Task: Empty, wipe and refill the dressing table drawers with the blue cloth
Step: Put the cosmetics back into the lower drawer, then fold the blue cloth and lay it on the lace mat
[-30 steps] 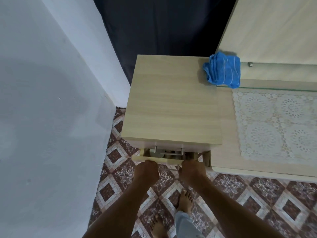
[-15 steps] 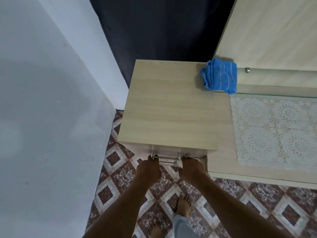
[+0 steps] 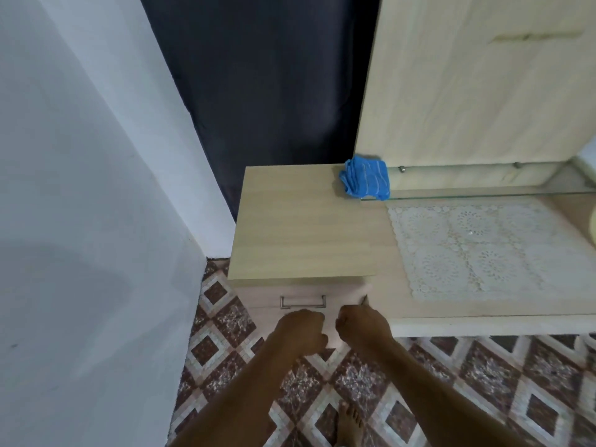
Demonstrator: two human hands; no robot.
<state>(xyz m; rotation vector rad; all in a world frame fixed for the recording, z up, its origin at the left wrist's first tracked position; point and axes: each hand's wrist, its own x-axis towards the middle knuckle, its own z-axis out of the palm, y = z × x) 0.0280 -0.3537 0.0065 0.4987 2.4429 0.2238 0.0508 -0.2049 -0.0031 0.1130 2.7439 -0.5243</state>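
The cloth [image 3: 366, 182] is blue with thin pale stripes. The floor [image 3: 483, 366] has brown and white diamond tiles.

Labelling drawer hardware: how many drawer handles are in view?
1: the metal handle on the top drawer front, just above the left hand. Handles lower down may be hidden.

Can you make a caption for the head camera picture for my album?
Left hand and right hand curl before the shut drawer; the blue cloth sits on the cabinet top.
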